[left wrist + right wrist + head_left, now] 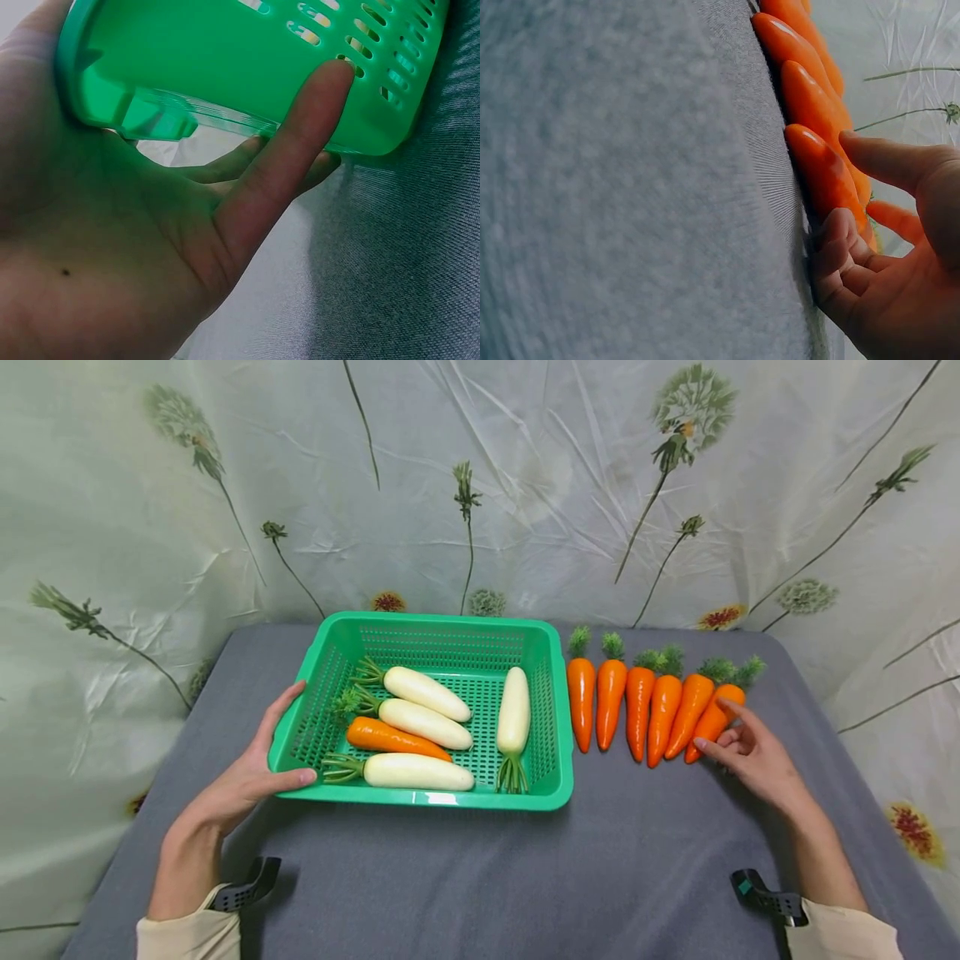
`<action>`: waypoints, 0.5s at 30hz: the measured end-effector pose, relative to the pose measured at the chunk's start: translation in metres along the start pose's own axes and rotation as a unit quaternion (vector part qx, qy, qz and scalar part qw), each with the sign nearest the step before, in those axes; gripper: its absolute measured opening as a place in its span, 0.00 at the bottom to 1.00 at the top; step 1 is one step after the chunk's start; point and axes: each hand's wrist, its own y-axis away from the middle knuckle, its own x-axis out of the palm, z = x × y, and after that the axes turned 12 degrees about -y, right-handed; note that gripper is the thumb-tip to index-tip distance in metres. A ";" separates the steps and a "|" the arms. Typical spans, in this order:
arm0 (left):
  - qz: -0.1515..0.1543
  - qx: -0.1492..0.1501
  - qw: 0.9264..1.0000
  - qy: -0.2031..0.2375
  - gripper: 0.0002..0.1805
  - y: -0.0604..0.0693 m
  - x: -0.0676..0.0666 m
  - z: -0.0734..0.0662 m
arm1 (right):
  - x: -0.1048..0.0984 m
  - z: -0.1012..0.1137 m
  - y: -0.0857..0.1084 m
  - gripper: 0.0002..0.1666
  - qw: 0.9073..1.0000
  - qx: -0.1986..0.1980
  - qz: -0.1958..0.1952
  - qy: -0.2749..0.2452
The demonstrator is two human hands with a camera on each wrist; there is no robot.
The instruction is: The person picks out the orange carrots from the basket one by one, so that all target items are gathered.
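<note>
My left hand (243, 768) holds the left end of a green basket (558, 727), thumb on the near corner, fingers along the left side. In the left wrist view its fingers lie against the basket's outer wall (195, 67). Inside the basket are one orange carrot (393, 739) and several white radishes (420, 772). To the right of the basket lies a row of several carrots with green tops. My right hand (761, 760) pinches the rightmost carrot (714, 714) of that row. The right wrist view shows my fingers around this carrot (821, 169), beside its neighbour (814, 97).
Grey cloth (510, 877) covers the table. A pale curtain (525, 485) with a dandelion print hangs behind it and down both sides. In the row, the leftmost carrot (581, 702) lies close to the basket's right wall.
</note>
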 end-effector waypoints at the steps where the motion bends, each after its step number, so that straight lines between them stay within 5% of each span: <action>1: -0.001 0.000 1.000 -0.002 0.62 0.000 0.000 0.000 | 0.000 0.001 0.000 0.46 1.000 0.001 -0.003 0.001; 9: -0.005 0.003 1.000 -0.002 0.62 -0.001 0.001 0.001 | 0.000 0.006 0.002 0.38 0.999 0.008 -0.042 0.024; 15: -0.005 0.002 1.000 -0.001 0.62 -0.001 0.001 0.001 | -0.001 0.010 -0.002 0.29 0.998 -0.004 -0.052 -0.017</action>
